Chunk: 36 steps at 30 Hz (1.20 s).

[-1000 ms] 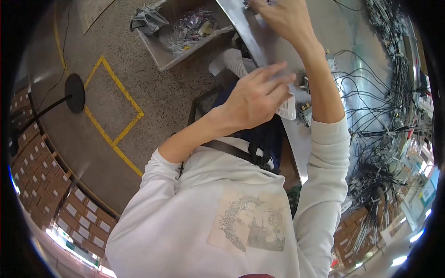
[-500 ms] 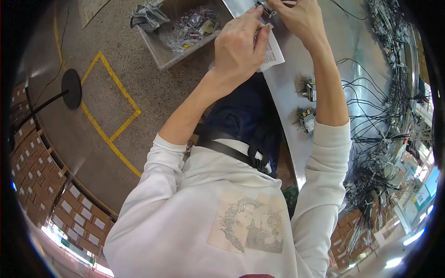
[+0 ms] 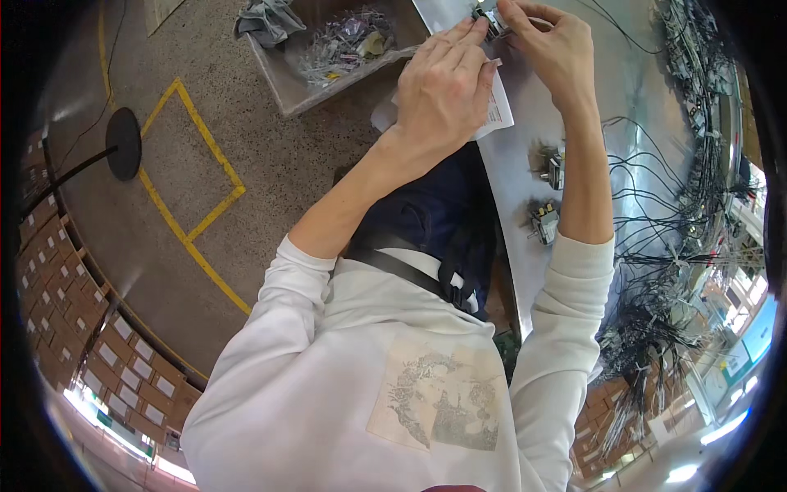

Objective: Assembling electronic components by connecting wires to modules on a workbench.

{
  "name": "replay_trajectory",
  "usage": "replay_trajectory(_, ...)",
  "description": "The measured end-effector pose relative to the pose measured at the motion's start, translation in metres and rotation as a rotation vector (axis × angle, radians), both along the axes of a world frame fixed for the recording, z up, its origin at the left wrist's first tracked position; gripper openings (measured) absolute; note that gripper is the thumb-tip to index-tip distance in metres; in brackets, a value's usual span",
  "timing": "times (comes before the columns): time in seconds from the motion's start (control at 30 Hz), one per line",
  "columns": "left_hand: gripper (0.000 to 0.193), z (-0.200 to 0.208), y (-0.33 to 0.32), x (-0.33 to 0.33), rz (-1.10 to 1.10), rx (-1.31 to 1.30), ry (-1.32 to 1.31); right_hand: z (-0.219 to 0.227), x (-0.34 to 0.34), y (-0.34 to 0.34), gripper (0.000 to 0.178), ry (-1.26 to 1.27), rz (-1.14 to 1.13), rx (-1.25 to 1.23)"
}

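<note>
Component (image 3: 494, 26), a small blocky thing of black and silvery metal, sits over the metal worktop (image 3: 520, 193) near the top edge of my view, at the fingertips of both hands. The left hand (image 3: 443, 92) lies palm down, its long fingers together and reaching to the component; its thumb is beside a white printed paper sheet or packet (image 3: 498, 113), partly hidden beneath the hand. I cannot tell whether that hand grips either one. The right hand (image 3: 559, 49) has its thumb and forefinger bent close by the component's other side, but I cannot tell whether they are clamped on it.

I'd judge the component light yet stiff, with slick metal faces and small projecting bits that might bend; I'd pinch it by the flat sides of its body. The paper looks thin, easily creased and best held at an edge.

Nearer me on the worktop stand two similar blocky metal parts (image 3: 544, 220), well apart from the fingers, with loose black cables (image 3: 652, 197) to their right.
</note>
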State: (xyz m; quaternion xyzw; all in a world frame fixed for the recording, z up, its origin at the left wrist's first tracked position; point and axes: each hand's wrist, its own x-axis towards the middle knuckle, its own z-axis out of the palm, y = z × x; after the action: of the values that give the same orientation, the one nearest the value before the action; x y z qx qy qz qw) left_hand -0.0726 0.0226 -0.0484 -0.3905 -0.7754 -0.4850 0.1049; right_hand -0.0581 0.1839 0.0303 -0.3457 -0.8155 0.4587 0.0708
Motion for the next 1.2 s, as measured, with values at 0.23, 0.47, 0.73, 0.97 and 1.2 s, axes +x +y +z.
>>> replay_trajectory(0.23, 0.030, 0.002, 0.001, 0.001, 0.004, -0.030, 0.008, -0.022, 0.006, 0.000, 0.027, 0.131, 0.003, -0.028)
replay_trajectory(0.47, 0.033, 0.000, 0.001, -0.002, 0.016, -0.066, 0.025, -0.018, 0.005, 0.000, 0.026, 0.102, -0.012, -0.058)
replay_trajectory(0.73, 0.036, 0.004, 0.004, 0.000, 0.050, -0.059, 0.032, -0.012, 0.006, 0.006, 0.028, 0.072, 0.034, -0.070)
replay_trajectory(0.97, 0.036, -0.002, 0.003, -0.002, 0.047, -0.063, 0.080, -0.004, 0.006, 0.012, 0.032, 0.021, -0.001, -0.256)
replay_trajectory(1.2, 0.035, 0.004, 0.002, -0.002, 0.060, -0.047, 0.058, 0.008, 0.010, 0.018, 0.036, 0.009, -0.021, -0.433)
